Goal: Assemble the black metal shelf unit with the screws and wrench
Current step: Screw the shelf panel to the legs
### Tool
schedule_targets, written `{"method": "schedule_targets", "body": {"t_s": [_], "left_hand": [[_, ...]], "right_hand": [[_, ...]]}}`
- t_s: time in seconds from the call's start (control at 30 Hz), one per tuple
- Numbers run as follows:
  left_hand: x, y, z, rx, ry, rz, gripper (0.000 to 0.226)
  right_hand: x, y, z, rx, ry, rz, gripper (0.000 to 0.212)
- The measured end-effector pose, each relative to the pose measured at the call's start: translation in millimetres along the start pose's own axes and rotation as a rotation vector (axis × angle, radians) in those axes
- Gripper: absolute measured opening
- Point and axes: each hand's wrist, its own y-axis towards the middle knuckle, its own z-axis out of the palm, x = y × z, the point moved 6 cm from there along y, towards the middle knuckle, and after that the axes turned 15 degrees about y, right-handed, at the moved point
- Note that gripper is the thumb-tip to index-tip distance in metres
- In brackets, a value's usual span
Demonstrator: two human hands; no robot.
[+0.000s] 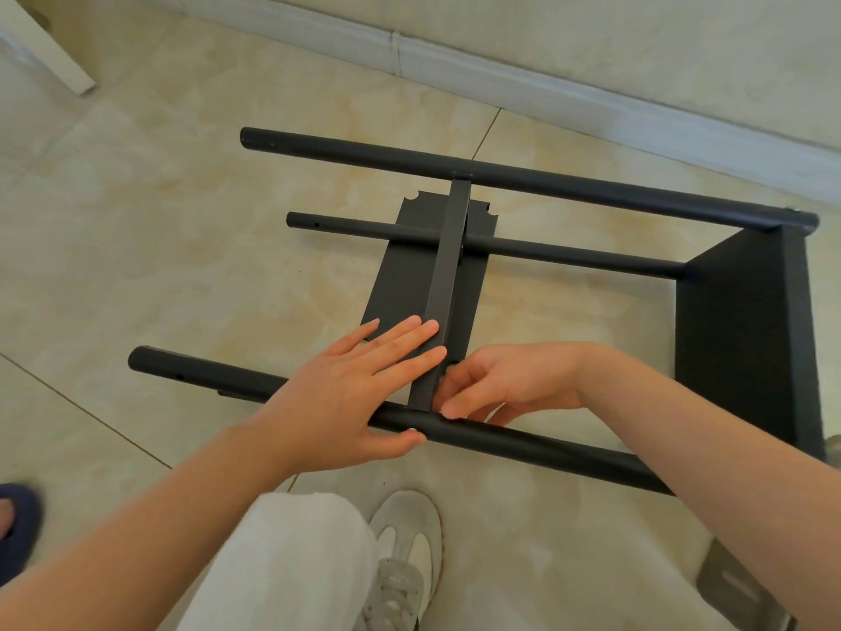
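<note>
The black metal shelf unit (746,311) lies on its side on the tiled floor, its round posts (500,177) running left to right. One shelf panel is fixed at the right end. A middle shelf panel (448,261) stands between the posts. My left hand (364,389) lies flat with straight fingers on that panel, thumb against the near post (546,448). My right hand (496,384) has its fingers curled at the joint where the middle panel meets the near post. Whatever the fingertips pinch there is hidden. No wrench is visible.
A white baseboard (569,93) runs along the wall behind the unit. My white trouser leg (291,562) and grey sneaker (409,553) are at the bottom centre. A blue slipper (16,526) sits at the left edge, a grey flat object (742,589) at the bottom right.
</note>
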Motion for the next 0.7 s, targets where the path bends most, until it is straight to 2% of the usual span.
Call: {"method": "schedule_targets", "body": {"t_s": [0.13, 0.23, 0.33, 0.43, 0.57, 0.7], "left_hand": [[-8.4, -10.8, 5.7, -0.012, -0.161, -0.15, 0.073], [-6.4, -27.3, 6.5, -0.081, -0.324, -0.293, 0.061], [4.2, -50.2, -2.7, -0.275, -0.503, -0.507, 0.039], [11.9, -74.0, -7.0, -0.433, -0.767, -0.813, 0.02], [7.0, -91.0, 11.9, -0.329, -1.14, -1.087, 0.006], [2.0, -91.5, 49.9, -0.106, -1.706, -1.269, 0.024]], "right_hand": [[6.5, -10.9, 9.4, -0.102, -0.215, -0.003, 0.018], [13.3, -17.2, 18.6, -0.183, -0.372, -0.036, 0.028], [14.8, -22.9, 26.0, -0.265, -0.477, -0.059, 0.036], [13.2, -29.9, 31.9, -0.359, -0.485, -0.1, 0.037], [9.6, -37.0, 38.5, -0.453, -0.473, -0.133, 0.037], [5.7, -41.1, 44.7, -0.522, -0.465, -0.161, 0.039]]}}
